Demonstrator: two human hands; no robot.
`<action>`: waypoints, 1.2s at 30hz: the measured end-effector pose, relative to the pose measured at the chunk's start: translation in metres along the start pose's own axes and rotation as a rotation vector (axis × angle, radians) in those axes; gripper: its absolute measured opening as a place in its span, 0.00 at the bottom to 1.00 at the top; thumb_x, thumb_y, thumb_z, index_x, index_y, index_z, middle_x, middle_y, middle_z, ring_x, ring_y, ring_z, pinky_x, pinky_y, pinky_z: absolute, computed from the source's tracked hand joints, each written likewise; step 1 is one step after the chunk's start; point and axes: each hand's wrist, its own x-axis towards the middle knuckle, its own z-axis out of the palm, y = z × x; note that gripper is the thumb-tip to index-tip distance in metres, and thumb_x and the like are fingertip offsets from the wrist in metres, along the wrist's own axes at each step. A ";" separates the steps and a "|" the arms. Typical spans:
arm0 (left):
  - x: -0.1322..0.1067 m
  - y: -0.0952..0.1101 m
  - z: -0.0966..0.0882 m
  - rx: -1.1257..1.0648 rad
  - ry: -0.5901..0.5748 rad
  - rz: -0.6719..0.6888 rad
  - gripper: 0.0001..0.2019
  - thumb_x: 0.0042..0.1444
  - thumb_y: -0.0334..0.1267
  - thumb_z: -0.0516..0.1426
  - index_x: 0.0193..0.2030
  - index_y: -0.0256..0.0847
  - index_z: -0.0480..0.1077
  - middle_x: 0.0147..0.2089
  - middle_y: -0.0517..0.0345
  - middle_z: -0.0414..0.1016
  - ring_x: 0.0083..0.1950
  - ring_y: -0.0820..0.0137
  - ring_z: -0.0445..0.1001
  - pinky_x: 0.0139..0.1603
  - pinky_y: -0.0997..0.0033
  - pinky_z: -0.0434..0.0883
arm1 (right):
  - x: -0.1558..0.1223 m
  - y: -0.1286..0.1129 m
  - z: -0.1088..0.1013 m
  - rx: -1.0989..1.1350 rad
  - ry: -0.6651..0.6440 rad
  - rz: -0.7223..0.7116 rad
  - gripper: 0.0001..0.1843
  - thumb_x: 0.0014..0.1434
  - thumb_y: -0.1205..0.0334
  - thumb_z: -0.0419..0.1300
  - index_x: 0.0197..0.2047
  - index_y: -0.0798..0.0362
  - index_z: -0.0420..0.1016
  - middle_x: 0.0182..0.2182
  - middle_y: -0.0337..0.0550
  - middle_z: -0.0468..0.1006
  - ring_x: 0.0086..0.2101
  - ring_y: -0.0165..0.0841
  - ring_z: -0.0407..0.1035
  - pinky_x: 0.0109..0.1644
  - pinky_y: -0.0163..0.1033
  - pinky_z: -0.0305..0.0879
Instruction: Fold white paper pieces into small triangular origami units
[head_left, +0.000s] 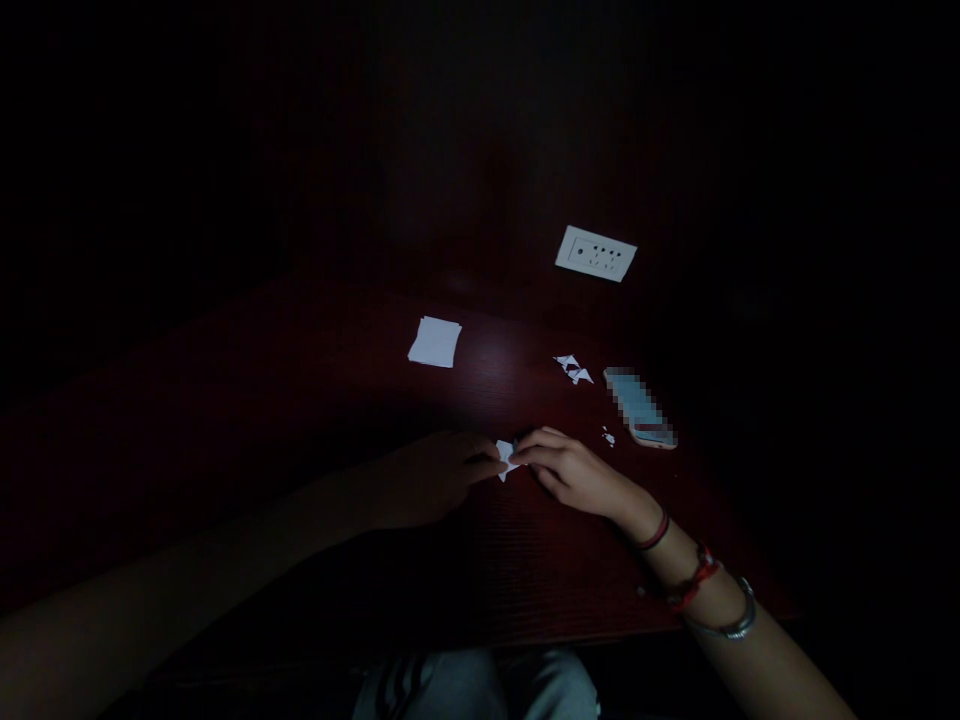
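Between my two hands is a small piece of folded white paper (504, 458), low over the dark red table near its front. My left hand (442, 475), deep in shadow, pinches the paper's left side with thumb and forefinger. From the right, my right hand (574, 472) closes its fingertips on the paper's other edge. The fingers partly cover the folds, so the paper's exact shape is hard to make out. A stack of square white paper sheets (435, 343) lies farther back, to the left of the hands.
Folded white paper pieces (574, 369) lie behind my right hand, with tiny paper scraps (608, 437) closer in. A phone (640, 407) rests at the right. A white socket panel (596, 254) stands out at the back. The table (480, 390) is dimly lit; its surroundings are dark.
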 end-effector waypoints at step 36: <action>0.022 -0.023 0.008 -0.358 0.055 -0.160 0.05 0.51 0.39 0.54 0.33 0.41 0.67 0.39 0.59 0.63 0.44 0.69 0.61 0.44 0.68 0.57 | -0.004 -0.003 -0.008 0.015 -0.092 -0.065 0.24 0.52 0.76 0.49 0.51 0.46 0.63 0.41 0.41 0.67 0.42 0.30 0.61 0.47 0.39 0.60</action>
